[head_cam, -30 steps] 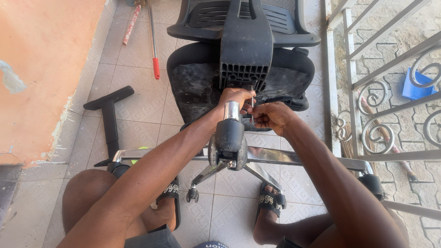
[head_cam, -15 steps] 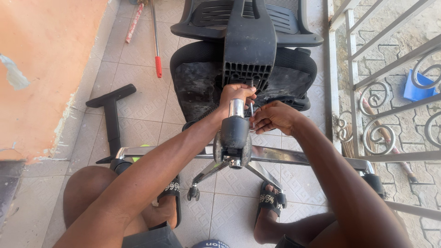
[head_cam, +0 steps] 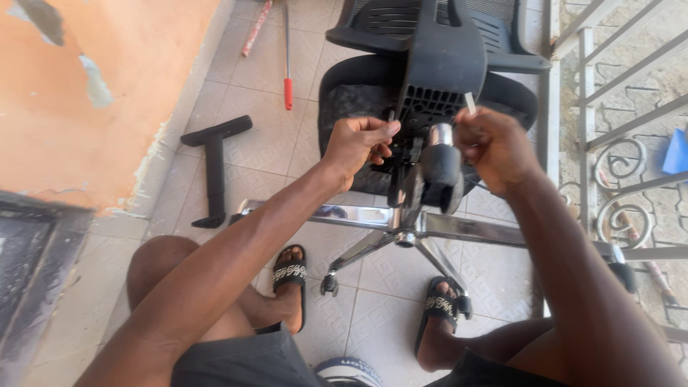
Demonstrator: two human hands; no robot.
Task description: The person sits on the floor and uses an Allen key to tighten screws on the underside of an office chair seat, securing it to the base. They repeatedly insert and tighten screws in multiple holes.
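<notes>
Now you're fitting small parts under the overturned black mesh office chair (head_cam: 430, 64), centre frame: left hand (head_cam: 358, 143) pinches a dark bolt, right hand (head_cam: 494, 143) pinches a pale one (next, seat them squarely).

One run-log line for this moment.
left hand: at chair mechanism | right hand: holds small pale piece | chair: overturned

We sit over a floor of pale patterned tiles (head_cam: 236, 154), lit by bright daylight. To our left rises an orange wall (head_cam: 93, 93) with patches of flaked paint, and a dark door frame (head_cam: 32, 272) stands at its lower end. On our right runs a grey metal railing (head_cam: 616, 150) with curled scrollwork, and beyond it we see rough stone paving (head_cam: 631, 64) in sunlight.
</notes>
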